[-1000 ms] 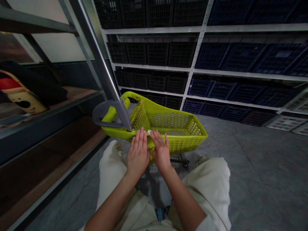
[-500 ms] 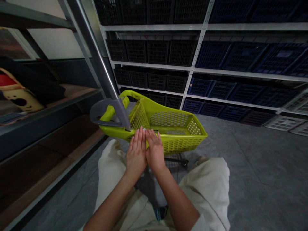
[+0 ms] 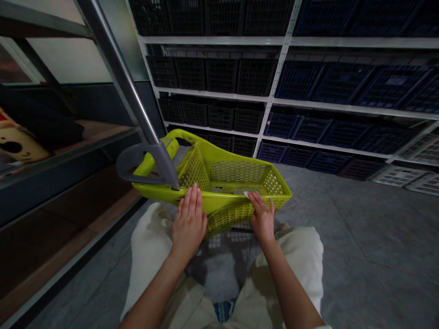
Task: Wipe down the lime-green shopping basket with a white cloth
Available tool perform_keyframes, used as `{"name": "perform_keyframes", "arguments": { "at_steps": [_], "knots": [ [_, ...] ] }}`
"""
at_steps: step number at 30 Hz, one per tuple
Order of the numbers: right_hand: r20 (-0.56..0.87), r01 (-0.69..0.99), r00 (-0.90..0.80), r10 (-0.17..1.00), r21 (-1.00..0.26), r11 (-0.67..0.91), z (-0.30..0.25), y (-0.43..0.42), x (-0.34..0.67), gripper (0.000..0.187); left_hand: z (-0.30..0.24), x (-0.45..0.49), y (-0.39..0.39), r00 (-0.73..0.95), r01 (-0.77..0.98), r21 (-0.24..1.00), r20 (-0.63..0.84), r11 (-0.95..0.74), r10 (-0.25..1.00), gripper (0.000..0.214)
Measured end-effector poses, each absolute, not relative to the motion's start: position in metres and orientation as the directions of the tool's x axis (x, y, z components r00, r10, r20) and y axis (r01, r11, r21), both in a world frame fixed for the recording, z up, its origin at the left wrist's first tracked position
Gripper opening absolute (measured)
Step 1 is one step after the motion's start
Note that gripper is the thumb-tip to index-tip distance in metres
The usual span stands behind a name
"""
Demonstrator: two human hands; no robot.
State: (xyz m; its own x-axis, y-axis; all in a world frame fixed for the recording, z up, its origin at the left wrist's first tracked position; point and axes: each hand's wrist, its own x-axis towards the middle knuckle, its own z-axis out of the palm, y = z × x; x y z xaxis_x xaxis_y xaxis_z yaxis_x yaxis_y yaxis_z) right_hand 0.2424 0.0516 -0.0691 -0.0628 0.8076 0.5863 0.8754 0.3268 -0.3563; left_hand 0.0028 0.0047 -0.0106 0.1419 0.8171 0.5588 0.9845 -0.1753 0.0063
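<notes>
A lime-green plastic shopping basket (image 3: pixel 236 201) on a wheeled frame stands in front of my knees. My left hand (image 3: pixel 189 218) lies flat against its near side, with fingers extended close to the grey handle bracket (image 3: pixel 166 167). Farther right along the same rim, my right hand (image 3: pixel 262 214) has its fingers bent over the edge. A thin white piece (image 3: pixel 246 194), like paper or cloth, pokes out at its fingertips; most of it is hidden under the fingers. The basket's inside, as far as it shows, holds nothing.
A metal pole (image 3: pixel 126 82) rises from the bracket towards the upper left. Behind the basket, white shelving (image 3: pixel 274 91) carries rows of black crates (image 3: pixel 190 73) and blue crates (image 3: pixel 298 78). At left, a shelf (image 3: pixel 106 137) bears a dark cloth item and a yellow bag (image 3: pixel 25 144).
My hands were side by side on the rim and are now apart. The right hand has slid right along the rim with the white piece; the left stays near the bracket.
</notes>
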Motion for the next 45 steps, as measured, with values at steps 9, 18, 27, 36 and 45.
{"name": "perform_keyframes", "arguments": {
  "at_steps": [9,18,27,36,45],
  "knots": [
    [0.583,0.846,-0.038,0.812,-0.413,0.337,-0.068,0.05,0.227,0.073,-0.009,-0.011,0.013,0.086,0.987,0.061,0.571,-0.146,0.817,0.071],
    [0.584,0.832,-0.062,0.809,-0.417,0.365,-0.067,0.056,0.21,0.076,-0.002,-0.021,0.03,0.045,0.995,0.045,0.553,-0.084,0.832,0.068],
    [0.56,0.822,-0.107,0.821,-0.414,0.39,-0.059,0.066,0.179,0.072,0.004,-0.027,0.059,-0.077,0.991,0.134,0.601,-0.005,0.795,0.072],
    [0.554,0.807,-0.156,0.818,-0.406,0.429,-0.061,0.072,0.148,0.073,-0.009,-0.009,0.069,0.177,0.979,0.008,0.446,-0.201,0.878,0.064],
    [0.571,0.882,-0.155,0.806,-0.288,0.373,-0.072,0.055,0.205,0.084,-0.028,0.022,0.058,0.36,0.923,-0.023,0.401,-0.383,0.842,0.081]
  ]
}}
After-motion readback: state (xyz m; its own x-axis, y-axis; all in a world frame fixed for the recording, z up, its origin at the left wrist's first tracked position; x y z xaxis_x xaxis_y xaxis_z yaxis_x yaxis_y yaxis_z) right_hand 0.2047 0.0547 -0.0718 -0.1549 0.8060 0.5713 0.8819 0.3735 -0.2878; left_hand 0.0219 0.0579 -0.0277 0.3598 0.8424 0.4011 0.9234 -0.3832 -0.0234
